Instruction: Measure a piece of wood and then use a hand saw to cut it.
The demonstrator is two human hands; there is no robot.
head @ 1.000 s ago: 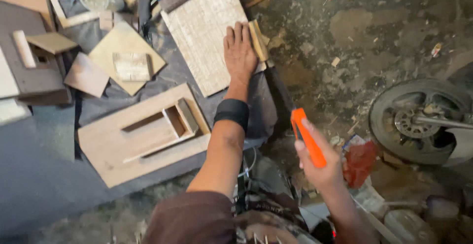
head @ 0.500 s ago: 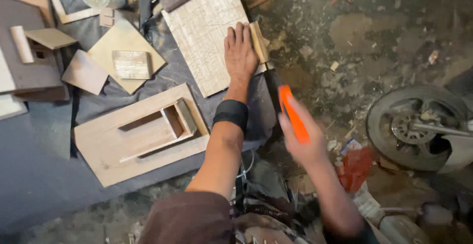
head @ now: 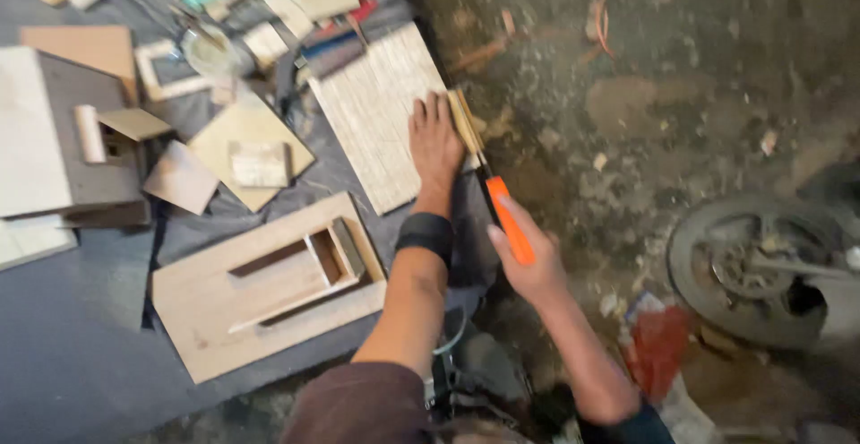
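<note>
The whole view is blurring, and the blade of the orange-handled knife [head: 507,216] is hard to make out where it is running up toward twelve o'clock. The right hand [head: 530,269] is gripping the handle, fingers wrapping closed around it. The left hand [head: 434,144] is lying flat, fingers spread, pressing the pale woven board [head: 376,121]; thin wooden strips [head: 466,123] are sitting just at its three o'clock.

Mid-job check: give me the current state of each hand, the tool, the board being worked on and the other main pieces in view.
Left hand: pressed flat on pale board.
Right hand: gripping orange-handled tool.
Orange-handled tool: tip at the board's right edge.
Pale board: flat on the dark sheet.
Wooden frame panel: lying flat, untouched.
Wheel: lying on the ground.
</note>
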